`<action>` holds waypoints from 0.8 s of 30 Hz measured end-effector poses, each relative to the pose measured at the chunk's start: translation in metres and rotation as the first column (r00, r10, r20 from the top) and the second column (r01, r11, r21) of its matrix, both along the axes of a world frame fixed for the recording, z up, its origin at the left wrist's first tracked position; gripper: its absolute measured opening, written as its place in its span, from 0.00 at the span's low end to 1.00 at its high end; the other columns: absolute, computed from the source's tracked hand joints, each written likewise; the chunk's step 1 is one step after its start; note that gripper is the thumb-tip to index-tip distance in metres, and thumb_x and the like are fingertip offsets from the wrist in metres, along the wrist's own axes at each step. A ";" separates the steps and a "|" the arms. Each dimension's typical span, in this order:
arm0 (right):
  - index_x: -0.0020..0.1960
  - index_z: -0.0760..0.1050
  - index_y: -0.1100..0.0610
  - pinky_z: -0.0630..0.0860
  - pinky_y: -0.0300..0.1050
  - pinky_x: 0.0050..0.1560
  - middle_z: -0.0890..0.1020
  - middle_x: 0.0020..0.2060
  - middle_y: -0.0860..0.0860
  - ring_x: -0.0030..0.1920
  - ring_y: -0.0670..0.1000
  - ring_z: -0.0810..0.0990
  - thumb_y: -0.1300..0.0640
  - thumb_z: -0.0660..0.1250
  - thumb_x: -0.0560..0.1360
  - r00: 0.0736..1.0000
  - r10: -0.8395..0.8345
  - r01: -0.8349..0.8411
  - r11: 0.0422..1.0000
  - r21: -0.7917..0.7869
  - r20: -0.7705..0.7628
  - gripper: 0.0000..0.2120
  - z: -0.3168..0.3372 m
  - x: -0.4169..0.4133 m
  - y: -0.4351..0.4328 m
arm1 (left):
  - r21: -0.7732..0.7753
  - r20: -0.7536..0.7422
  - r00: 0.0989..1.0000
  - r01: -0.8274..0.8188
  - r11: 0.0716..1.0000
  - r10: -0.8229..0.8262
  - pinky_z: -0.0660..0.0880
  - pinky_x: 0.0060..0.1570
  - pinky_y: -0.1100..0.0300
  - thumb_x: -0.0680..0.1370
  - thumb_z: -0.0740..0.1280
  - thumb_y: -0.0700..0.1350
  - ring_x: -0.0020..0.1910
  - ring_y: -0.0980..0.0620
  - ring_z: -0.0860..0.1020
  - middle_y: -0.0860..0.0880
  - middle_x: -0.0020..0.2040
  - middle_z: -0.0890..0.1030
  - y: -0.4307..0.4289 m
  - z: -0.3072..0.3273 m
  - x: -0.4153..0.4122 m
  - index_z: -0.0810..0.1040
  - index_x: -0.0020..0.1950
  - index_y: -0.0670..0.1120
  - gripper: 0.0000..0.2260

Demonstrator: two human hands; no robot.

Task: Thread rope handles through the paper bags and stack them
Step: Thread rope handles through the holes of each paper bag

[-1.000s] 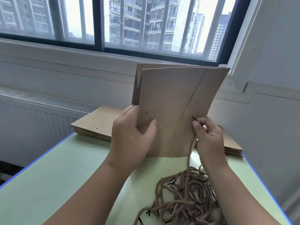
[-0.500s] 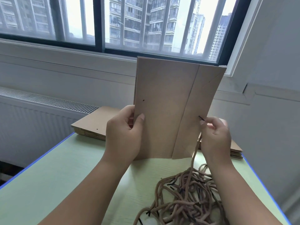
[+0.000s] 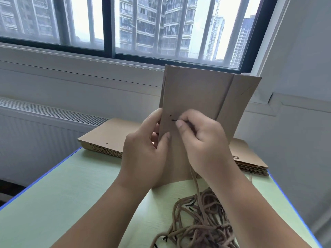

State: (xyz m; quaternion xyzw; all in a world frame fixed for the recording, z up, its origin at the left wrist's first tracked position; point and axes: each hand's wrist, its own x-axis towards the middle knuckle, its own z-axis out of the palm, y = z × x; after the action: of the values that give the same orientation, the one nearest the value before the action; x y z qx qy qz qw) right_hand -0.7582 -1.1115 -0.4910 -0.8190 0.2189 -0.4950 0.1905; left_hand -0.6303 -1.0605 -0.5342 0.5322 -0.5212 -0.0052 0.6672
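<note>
Moved across bag (image 3: 202,97) to its hole (image 3: 170,115), right hand (image 3: 202,140) pinching rope tip (image 3: 173,120); left hand (image 3: 143,154) gripping bag's left edge.

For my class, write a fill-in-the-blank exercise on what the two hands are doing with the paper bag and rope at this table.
The right hand pinches a rope by its ____ tip, beside a punched hole in the paper bag.
The left hand holds that bag ____, not flat.
Loose ropes lie tangled on the ____ table.
Missing words: black; upright; green.
</note>
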 end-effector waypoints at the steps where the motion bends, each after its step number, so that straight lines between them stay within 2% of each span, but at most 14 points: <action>1: 0.40 0.74 0.57 0.63 0.42 0.28 0.72 0.28 0.52 0.28 0.51 0.68 0.60 0.65 0.81 1.000 -0.009 0.009 1.000 -0.005 0.012 0.11 0.001 0.002 0.000 | -0.002 0.000 1.000 0.002 1.000 -0.002 0.82 0.39 0.51 0.78 0.71 0.36 0.37 0.53 0.83 0.59 0.44 0.85 0.000 -0.001 0.000 0.76 0.71 0.63 0.28; 4: 0.40 0.75 0.56 0.66 0.42 0.29 0.74 0.29 0.51 0.30 0.51 0.72 0.60 0.65 0.82 0.998 -0.039 0.040 0.999 -0.012 0.050 0.11 0.000 0.007 -0.003 | 0.006 0.003 1.000 0.008 1.000 -0.008 0.82 0.39 0.49 0.77 0.71 0.36 0.36 0.52 0.82 0.58 0.44 0.84 0.000 -0.002 0.001 0.75 0.72 0.61 0.28; 8: 0.40 0.75 0.56 0.69 0.49 0.33 0.75 0.28 0.52 0.31 0.52 0.73 0.62 0.65 0.81 0.989 -0.060 0.064 0.998 -0.029 0.137 0.11 -0.006 0.013 -0.004 | 0.015 0.011 1.000 0.016 1.000 -0.016 0.81 0.39 0.51 0.77 0.71 0.37 0.35 0.53 0.81 0.56 0.42 0.83 0.001 0.000 0.000 0.75 0.73 0.61 0.28; 13: 0.40 0.74 0.56 0.67 0.38 0.30 0.74 0.28 0.47 0.31 0.48 0.73 0.63 0.65 0.81 0.988 -0.058 0.069 0.994 -0.079 0.140 0.11 -0.009 0.014 -0.003 | 0.019 0.052 0.998 0.026 0.999 -0.027 0.80 0.39 0.53 0.77 0.71 0.37 0.35 0.52 0.80 0.56 0.41 0.82 0.002 0.002 -0.001 0.76 0.72 0.60 0.28; 17: 0.40 0.73 0.57 0.65 0.41 0.29 0.72 0.26 0.49 0.30 0.51 0.71 0.61 0.67 0.80 0.994 -0.070 0.076 0.994 -0.075 0.081 0.10 -0.007 0.012 -0.005 | -0.017 0.058 0.985 0.163 0.986 -0.162 0.79 0.38 0.47 0.80 0.65 0.37 0.37 0.46 0.79 0.51 0.43 0.83 0.003 0.002 0.003 0.76 0.72 0.57 0.24; 21: 0.45 0.72 0.56 0.72 0.46 0.32 0.76 0.29 0.53 0.30 0.52 0.74 0.63 0.68 0.80 0.991 0.012 0.001 0.995 -0.101 0.134 0.07 -0.006 0.003 -0.006 | -0.101 0.002 0.941 0.336 0.937 -0.337 0.72 0.32 0.53 0.83 0.53 0.33 0.33 0.46 0.75 0.55 0.39 0.81 0.007 0.005 -0.002 0.79 0.68 0.57 0.25; 24: 0.45 0.75 0.58 0.72 0.49 0.34 0.77 0.31 0.52 0.32 0.53 0.76 0.66 0.68 0.79 0.986 0.017 0.012 0.985 -0.170 0.165 0.06 -0.010 0.000 -0.005 | -0.097 0.071 0.956 0.291 0.952 -0.285 0.72 0.34 0.59 0.85 0.55 0.35 0.33 0.54 0.75 0.58 0.37 0.79 0.006 0.004 -0.004 0.80 0.65 0.55 0.21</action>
State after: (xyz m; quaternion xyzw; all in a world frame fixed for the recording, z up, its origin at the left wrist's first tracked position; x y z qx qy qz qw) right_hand -0.7583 -1.1166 -0.5008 -0.7885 0.1582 -0.5782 0.1380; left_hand -0.6342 -1.0547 -0.5304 0.4144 -0.6114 -0.0596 0.6716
